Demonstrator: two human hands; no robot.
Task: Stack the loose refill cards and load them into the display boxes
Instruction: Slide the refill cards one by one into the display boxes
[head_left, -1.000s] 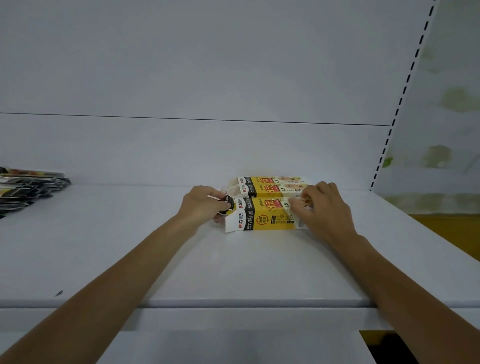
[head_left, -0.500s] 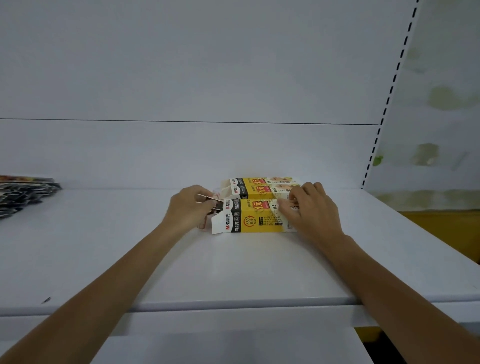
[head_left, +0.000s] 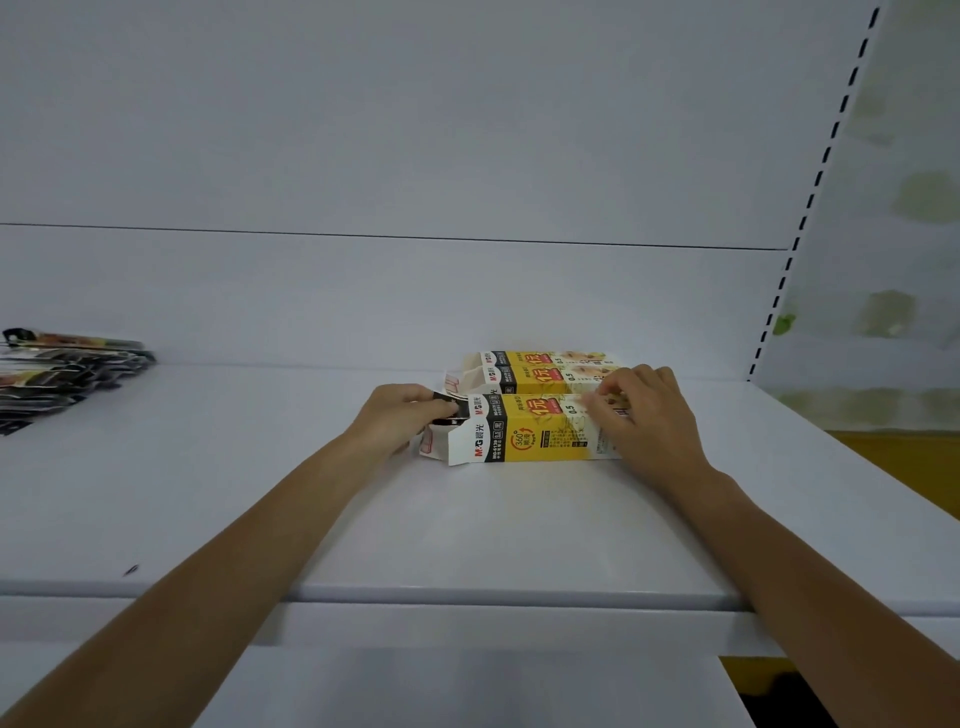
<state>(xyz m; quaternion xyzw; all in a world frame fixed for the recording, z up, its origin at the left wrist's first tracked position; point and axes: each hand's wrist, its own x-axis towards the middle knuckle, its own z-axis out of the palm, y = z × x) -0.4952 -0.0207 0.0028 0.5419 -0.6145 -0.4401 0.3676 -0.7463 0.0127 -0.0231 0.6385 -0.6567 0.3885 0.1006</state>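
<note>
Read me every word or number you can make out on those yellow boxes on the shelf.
"M&G" with Chinese characters: white end of the nearest box.
"360°": round badge on its front side.
"1元": red mark on its top face.
"0.5": beside that mark.
"M&G": the two boxes behind.
Remaining print, and the loose cards: too small or blurred.
</note>
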